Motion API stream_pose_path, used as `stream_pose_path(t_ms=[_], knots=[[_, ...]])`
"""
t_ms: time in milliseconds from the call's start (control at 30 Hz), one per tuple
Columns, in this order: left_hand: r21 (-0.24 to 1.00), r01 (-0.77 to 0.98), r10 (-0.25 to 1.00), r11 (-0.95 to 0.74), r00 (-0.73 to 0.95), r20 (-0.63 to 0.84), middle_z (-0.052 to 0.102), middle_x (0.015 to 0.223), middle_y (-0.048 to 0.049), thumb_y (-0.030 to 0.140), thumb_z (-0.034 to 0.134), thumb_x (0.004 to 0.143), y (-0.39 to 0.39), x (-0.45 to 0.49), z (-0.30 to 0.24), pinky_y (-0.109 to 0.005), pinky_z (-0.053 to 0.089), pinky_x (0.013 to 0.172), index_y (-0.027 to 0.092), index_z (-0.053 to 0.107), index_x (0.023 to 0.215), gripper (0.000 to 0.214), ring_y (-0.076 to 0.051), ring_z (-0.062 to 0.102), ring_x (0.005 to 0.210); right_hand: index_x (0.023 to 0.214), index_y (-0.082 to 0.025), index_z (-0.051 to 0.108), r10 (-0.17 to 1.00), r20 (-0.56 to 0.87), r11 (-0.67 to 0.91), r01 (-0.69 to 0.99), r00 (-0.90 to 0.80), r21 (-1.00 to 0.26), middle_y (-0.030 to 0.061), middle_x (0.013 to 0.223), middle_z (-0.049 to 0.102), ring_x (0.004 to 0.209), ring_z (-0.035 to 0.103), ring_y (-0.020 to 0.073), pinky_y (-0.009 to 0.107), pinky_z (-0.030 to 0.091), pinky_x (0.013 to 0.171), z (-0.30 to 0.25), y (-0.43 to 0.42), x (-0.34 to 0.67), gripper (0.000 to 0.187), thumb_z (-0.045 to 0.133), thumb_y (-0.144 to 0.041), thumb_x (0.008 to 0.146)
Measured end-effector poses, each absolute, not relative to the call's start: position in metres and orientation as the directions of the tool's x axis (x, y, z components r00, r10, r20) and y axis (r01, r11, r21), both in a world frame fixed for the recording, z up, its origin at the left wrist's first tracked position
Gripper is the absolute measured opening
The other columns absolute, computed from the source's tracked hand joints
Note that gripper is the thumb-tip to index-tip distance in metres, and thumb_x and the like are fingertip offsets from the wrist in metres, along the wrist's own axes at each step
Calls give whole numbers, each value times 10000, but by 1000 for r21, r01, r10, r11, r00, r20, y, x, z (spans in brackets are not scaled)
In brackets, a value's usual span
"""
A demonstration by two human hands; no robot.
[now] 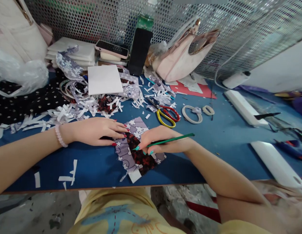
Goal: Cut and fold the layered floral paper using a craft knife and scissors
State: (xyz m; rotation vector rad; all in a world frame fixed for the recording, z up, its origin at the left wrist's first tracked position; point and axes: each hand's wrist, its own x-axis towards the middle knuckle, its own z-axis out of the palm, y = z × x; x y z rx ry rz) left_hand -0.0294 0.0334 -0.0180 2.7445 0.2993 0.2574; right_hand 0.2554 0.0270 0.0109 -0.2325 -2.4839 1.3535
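Fingers stretched out, my left hand (98, 130) lies flat with its fingertips on the edge of a purple and white patterned fabric piece (123, 152). A dark red-and-black patch (140, 160) runs across the middle of this fabric, and a white strip (135, 175) pokes out at its lower end. My right hand (163, 138) is closed around a thin green pencil (174, 139), its point down at the dark patch. Behind my right hand lie scissors (167, 116) with one red and one yellow handle, blades spread.
White paper scraps (60, 113) are heaped along the back left, under a white square card (104, 80). A dark-screened phone (140, 50) leans upright near a pale handbag (182, 58). Rolls of tape (192, 114) and long white blocks (277, 164) lie to the right.
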Motion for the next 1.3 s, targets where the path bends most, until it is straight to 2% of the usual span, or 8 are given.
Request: stream_pose_path(t_ms=[167,467,600,700,800,867,1100,1300], knots=[[404,150,234,-903,957,169,606,1408,-139,266,500,1017,35,-31,-19,-384,406,1171,161,669,1285,333,-240,530,1360,1052,-97,708,213,171,573,-19,-962,-819,125,921,762,876,716,139,217,530,805,6,36,245,346,512,-381,1021],[437,162,248,-885,958,147,596,1425,-115,220,468,1012,35,-32,-19,-370,380,1189,183,663,1297,348,-237,516,1373,1044,-101,713,214,178,651,4,-961,-759,110,957,771,885,715,130,201,520,805,6,41,242,237,547,-265,1005],[467,230,317,-854,942,114,573,1458,-78,194,449,1013,35,-33,-21,-320,392,1167,209,646,1303,351,-203,526,1360,1010,-110,716,212,193,724,22,-958,-689,104,924,769,846,711,146,237,530,804,11,40,246,265,502,-266,1019],[459,330,420,-825,901,109,558,1469,-84,202,443,1014,33,-33,-22,-307,435,1119,202,625,1286,327,-198,556,1325,996,-116,713,214,218,729,7,-952,-685,96,892,766,813,706,143,241,531,785,14,38,249,289,480,-284,1030],[414,427,511,-804,852,115,569,1445,-102,227,450,1012,32,-32,-24,-332,479,1072,183,628,1201,263,-214,579,1294,996,-128,710,236,246,714,-3,-940,-700,86,882,765,805,705,133,229,530,774,11,36,250,287,480,-296,1032],[367,443,520,-818,842,145,590,1410,-125,238,458,1011,32,-32,-25,-355,499,1052,160,640,1131,232,-232,591,1275,1017,-126,708,238,236,704,0,-942,-710,91,909,766,846,709,134,227,529,798,8,34,249,268,496,-291,1027],[113,298,317,-948,914,252,573,1441,-139,193,434,1013,34,-31,-26,-453,468,1091,195,647,1287,348,-296,536,1337,1055,-126,691,227,153,698,51,-962,-714,96,949,758,894,693,137,238,517,821,7,32,243,297,454,-303,1041],[-37,416,388,-909,875,291,620,1389,-151,257,427,1014,31,-31,-21,-490,413,1131,128,670,1262,370,-300,563,1313,1025,-112,692,230,190,747,48,-955,-664,93,895,756,821,680,135,240,510,776,11,29,247,301,437,-271,1039]])
